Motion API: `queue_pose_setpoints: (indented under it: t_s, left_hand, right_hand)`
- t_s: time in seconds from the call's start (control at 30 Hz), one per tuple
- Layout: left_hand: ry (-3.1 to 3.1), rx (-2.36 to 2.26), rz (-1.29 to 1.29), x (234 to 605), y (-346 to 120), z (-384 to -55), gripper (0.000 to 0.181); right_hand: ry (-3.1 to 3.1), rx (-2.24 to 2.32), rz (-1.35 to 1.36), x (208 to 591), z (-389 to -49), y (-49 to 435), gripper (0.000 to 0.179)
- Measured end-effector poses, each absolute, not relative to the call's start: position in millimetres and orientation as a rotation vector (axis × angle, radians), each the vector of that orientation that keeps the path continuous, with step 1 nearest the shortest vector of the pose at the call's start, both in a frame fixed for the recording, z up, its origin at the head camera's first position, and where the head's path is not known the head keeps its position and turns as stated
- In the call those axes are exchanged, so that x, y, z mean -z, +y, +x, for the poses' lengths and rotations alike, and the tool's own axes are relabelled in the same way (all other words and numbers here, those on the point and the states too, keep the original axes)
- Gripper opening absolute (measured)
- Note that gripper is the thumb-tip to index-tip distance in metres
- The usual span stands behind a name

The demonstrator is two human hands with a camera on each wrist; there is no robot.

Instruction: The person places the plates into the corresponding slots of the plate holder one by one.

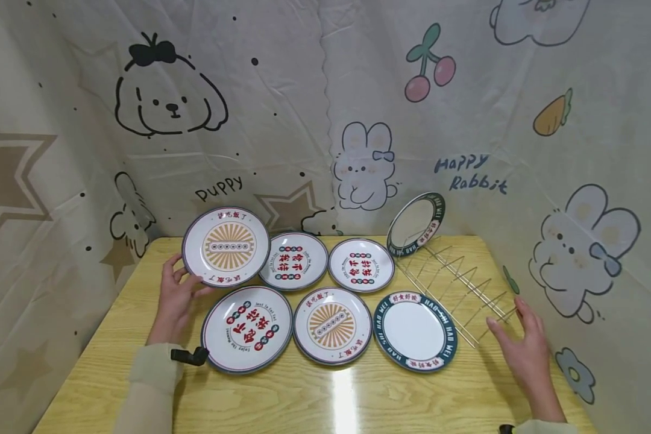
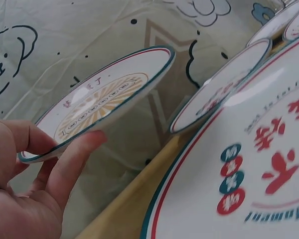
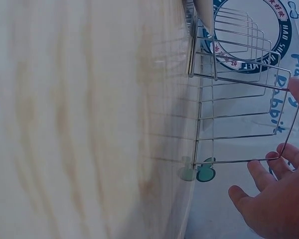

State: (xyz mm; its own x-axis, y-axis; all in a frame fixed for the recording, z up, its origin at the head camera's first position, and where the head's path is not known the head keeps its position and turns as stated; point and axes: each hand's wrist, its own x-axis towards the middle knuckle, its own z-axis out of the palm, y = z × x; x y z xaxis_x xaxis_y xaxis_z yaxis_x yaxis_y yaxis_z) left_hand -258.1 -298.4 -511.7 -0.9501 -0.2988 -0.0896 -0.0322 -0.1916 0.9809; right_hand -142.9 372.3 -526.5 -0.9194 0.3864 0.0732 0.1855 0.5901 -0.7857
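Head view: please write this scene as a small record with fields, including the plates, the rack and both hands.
Left hand: grips a sunburst plate by its rim, raised and tilted
Right hand: holds the near end of the wire rack
Rack load: one green-rimmed plate, leaning at the far end
Table plates: five; two behind, three in front
Surface: yellow wood-grain table
Backdrop: printed cloth

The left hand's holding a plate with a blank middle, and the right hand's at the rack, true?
Not blank: the head view shows orange rays in the middle of the plate the left hand holds. The right hand is at the rack.
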Motion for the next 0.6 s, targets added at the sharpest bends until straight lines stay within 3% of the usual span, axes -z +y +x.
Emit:
queue_pose_setpoints:
  t_s: [0.2, 0.6]
  left_hand:
    - [-1.910, 2.321, 0.314, 509.2, -282.1, -253.9, 0.082]
    - [-2.011, 2.345, 0.164, 506.8, -247.1, -249.0, 0.067]
  right_hand:
    - [-2.586, -1.270, -0.482, 527.9, -141.5, 373.2, 0.090]
    - [-2.581, -1.258, -0.478, 526.3, -141.6, 371.5, 0.089]
